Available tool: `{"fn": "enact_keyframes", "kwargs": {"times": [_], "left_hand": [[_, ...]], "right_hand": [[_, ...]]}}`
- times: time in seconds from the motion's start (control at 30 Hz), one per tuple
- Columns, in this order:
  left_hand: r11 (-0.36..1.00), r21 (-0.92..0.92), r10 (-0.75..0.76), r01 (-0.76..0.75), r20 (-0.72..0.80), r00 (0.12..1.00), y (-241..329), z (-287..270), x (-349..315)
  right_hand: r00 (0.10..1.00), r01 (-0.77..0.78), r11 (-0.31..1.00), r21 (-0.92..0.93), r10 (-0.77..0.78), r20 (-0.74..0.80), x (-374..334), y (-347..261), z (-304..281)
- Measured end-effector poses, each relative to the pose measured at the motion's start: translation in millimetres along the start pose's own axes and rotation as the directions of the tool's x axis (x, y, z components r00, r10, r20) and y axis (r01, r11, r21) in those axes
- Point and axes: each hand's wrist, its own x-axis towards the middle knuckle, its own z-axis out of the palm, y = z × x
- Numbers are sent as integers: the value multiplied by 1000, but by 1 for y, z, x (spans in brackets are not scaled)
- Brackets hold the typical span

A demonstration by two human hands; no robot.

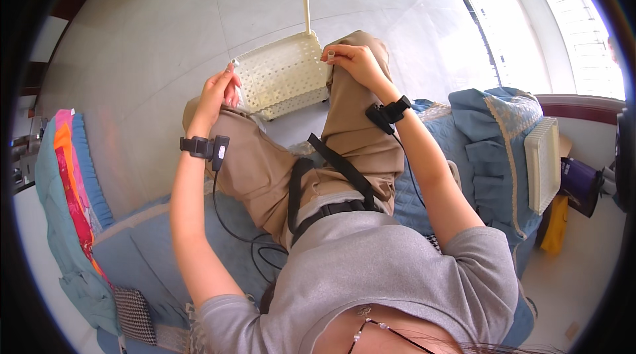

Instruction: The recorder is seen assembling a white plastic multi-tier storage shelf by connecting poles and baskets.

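Note:
Between my knees, on the floor, stands a cream plastic shelf tray with a perforated base. A slim cream pole rises upright from its far right corner. My left hand is at the tray's left side, its fingers closed round a pale tube whose round end shows above the fingertips. At the right side, my right hand pinches another pale tube, seen end-on. How far both tubes reach down is hidden by my fingers. Small dark feet or wheels show under the tray's near edge.
I sit on a blue cushioned sofa. Another cream tray stands on edge at the right, beside a dark purple item. Colourful cloths hang at the left. Black wristbands trail cables across my lap.

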Motion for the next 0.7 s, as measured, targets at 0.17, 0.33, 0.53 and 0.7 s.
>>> {"fn": "enact_keyframes", "kwargs": {"times": [0.17, 0.33, 0.53, 0.7], "left_hand": [[964, -254, -16, 83, 258, 966, -10, -5, -6], [922, -387, 42, -6, 84, 996, -21, -13, -8], [942, -277, 196, -191, -11, 981, -28, -7, -4], [930, -258, 244, -264, -105, 964, -33, -3, -1]], "right_hand": [[1000, 14, 999, -37, -14, 8, -1, 2, -3], [1000, 6, 998, -65, -6, 8, -2, 0, -2], [1000, 1, 1000, -15, -1, 2, -1, 0, 0], [1000, -19, 1000, -23, 19, 11, -2, -1, -1]]}}
